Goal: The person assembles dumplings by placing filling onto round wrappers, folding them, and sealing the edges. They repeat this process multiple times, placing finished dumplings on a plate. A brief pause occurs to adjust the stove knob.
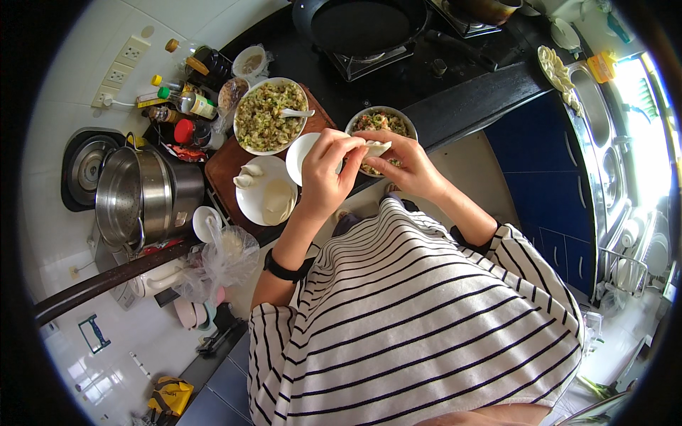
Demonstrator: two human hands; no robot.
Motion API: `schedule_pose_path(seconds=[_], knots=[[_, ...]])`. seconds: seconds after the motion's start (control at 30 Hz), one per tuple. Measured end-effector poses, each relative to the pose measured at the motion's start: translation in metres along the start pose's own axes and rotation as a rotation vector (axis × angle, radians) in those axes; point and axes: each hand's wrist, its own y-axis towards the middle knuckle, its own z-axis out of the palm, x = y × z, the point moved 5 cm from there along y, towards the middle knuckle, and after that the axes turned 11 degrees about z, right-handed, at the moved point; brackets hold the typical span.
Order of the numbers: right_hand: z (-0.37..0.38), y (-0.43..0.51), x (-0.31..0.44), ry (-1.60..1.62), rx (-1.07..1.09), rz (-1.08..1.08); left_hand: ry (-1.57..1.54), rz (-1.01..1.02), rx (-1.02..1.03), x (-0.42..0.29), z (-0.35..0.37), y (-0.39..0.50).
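Both hands hold one folded dumpling point(378, 149) above a bowl of chopped filling point(381, 120) at the counter's edge. My left hand point(333, 165) pinches its left end between thumb and fingers; my right hand point(407, 162) has its fingers round the other end. Left of the hands, a small white bowl point(299, 155) is partly covered by my left hand. Beside it, a white plate point(250, 205) carries round dough wrappers point(279, 201) and a few shaped dumplings point(248, 175). A larger bowl of green filling point(269, 117) has a white spoon point(297, 113) in it, on a brown cutting board point(319, 109).
A black wok point(367, 26) sits on the stove at the top. Bottles point(194, 104) and a steel steamer pot point(128, 191) stand at the left. A plate of dumplings point(554, 66) rests beside the sink point(591, 109) at the upper right. A plastic bag point(221, 266) hangs over the near left edge.
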Motion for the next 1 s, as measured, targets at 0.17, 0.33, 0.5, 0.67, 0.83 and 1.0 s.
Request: schedule_pose_path(seconds=[0.17, 0.33, 0.5, 0.67, 0.83, 1.0], knots=[[0.005, -0.003, -0.005, 0.261, -0.035, 0.056, 0.046, -0.007, 0.002, -0.002, 0.0, -0.005], [0.01, -0.004, -0.011, 0.434, -0.03, 0.091, -0.004, -0.07, -0.07, -0.004, -0.004, -0.008], [0.012, -0.007, -0.008, 0.226, -0.041, 0.069, 0.0, -0.011, -0.061, -0.007, -0.006, -0.007], [0.011, -0.008, -0.004, 0.082, -0.047, 0.013, -0.027, -0.097, -0.073, -0.006, -0.009, -0.009], [0.012, -0.008, 0.0, -0.028, -0.024, -0.009, 0.011, -0.006, -0.038, -0.01, -0.008, -0.006], [0.011, -0.007, 0.007, -0.093, -0.036, -0.061, -0.011, -0.152, -0.015, -0.012, -0.014, -0.007]])
